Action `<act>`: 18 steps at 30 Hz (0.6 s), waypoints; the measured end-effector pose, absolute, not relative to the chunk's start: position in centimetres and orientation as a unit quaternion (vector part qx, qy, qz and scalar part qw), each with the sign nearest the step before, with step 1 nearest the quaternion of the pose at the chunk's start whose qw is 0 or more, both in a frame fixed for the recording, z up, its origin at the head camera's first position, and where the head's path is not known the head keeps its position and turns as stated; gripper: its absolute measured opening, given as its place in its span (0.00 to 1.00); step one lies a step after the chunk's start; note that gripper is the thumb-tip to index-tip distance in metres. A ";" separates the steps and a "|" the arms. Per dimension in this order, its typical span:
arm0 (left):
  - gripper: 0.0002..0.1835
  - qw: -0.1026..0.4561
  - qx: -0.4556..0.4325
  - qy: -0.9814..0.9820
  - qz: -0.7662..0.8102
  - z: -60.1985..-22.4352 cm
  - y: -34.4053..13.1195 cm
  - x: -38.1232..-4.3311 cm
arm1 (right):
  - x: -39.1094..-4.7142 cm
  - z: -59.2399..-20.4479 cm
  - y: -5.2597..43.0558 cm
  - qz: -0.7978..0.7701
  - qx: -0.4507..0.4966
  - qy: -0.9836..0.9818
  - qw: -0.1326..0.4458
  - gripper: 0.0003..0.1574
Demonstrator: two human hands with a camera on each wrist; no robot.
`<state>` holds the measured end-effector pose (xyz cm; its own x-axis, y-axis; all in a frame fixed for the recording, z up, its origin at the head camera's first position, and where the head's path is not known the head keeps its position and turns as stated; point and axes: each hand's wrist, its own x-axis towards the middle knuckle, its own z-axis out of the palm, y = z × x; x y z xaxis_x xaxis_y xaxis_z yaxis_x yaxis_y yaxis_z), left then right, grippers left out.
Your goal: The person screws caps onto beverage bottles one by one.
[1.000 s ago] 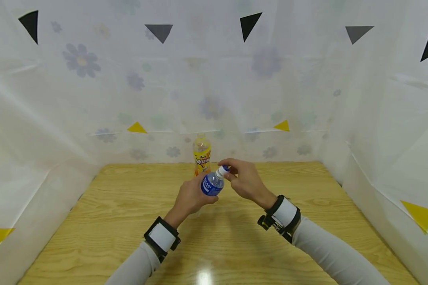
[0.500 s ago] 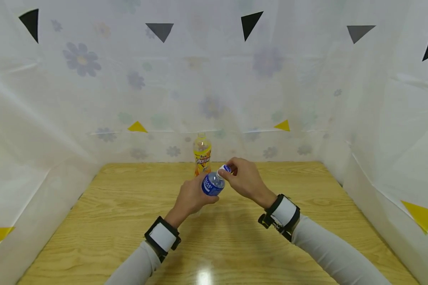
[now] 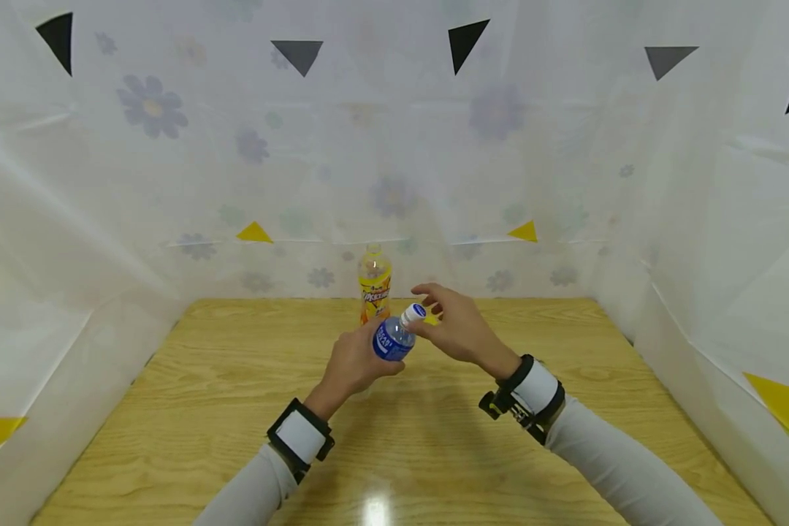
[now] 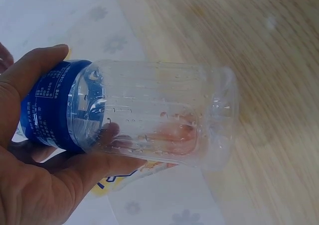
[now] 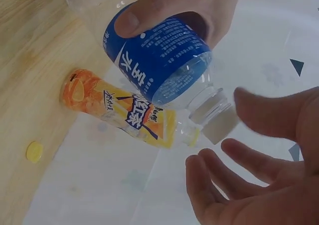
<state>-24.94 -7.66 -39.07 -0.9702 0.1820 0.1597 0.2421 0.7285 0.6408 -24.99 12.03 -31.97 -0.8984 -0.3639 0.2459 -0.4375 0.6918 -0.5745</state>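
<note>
A person's left hand grips a tilted, blue-labelled bottle, fingers and thumb curled round its label, while the right hand holds its fingers spread just beside the bottle's white cap; thumb contact cannot be told. Beyond the left fingers, a yellow-labelled bottle stands upright on a wooden table; a yellow cap lies beyond the right fingers.

The clear bottle looks glossy plastic, the wood-grain table shiny.
</note>
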 end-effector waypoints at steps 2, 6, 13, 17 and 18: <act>0.43 0.044 -0.113 -0.929 -0.351 -39.1 -7.7 -24.9 | -24.9 -31.9 12.0 0.340 0.231 -0.909 0.067 0.30; 0.42 0.047 -0.112 -0.929 -0.350 -39.0 -7.8 -24.9 | -24.7 -31.9 11.8 0.352 0.250 -0.898 0.086 0.23; 0.42 0.050 -0.110 -0.931 -0.344 -39.0 -7.9 -25.0 | -24.8 -32.3 11.6 0.350 0.254 -0.895 0.107 0.20; 0.42 0.046 -0.109 -0.931 -0.346 -39.3 -7.9 -24.9 | -24.8 -32.7 11.6 0.350 0.249 -0.897 0.106 0.19; 0.42 0.045 -0.109 -0.930 -0.347 -39.3 -7.9 -24.8 | -24.7 -32.8 11.7 0.350 0.248 -0.897 0.105 0.19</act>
<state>-24.80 -7.94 -39.34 -0.9721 0.1725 0.1590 0.2345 0.7356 0.6356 -24.73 11.68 -32.81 -0.8545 -0.3718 0.3629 -0.5193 0.6310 -0.5764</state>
